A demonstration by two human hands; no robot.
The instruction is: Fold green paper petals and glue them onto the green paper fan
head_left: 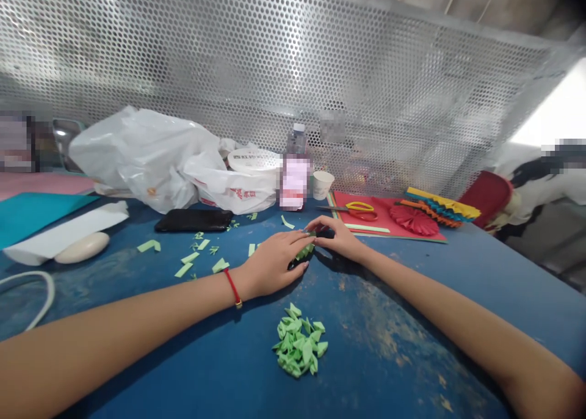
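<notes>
My left hand [274, 263] and my right hand [336, 239] meet at the middle of the blue table, their fingertips closed on a small folded green paper piece [304, 252]. Part of that piece is hidden by my fingers, and a dark area lies under it. A heap of several folded green paper units [298, 342] sits nearer to me, below both hands and not touching them. Loose green paper scraps [196, 251] lie to the left of my left hand. A red cord bracelet [233, 287] circles my left wrist.
A black phone [193, 220] and a white plastic bag [151, 159] lie beyond my hands. To the right, yellow-handled scissors [352, 208] rest on a red board [384, 214] beside a red paper fan [414, 219]. A perforated metal screen [274, 58] stands behind the table.
</notes>
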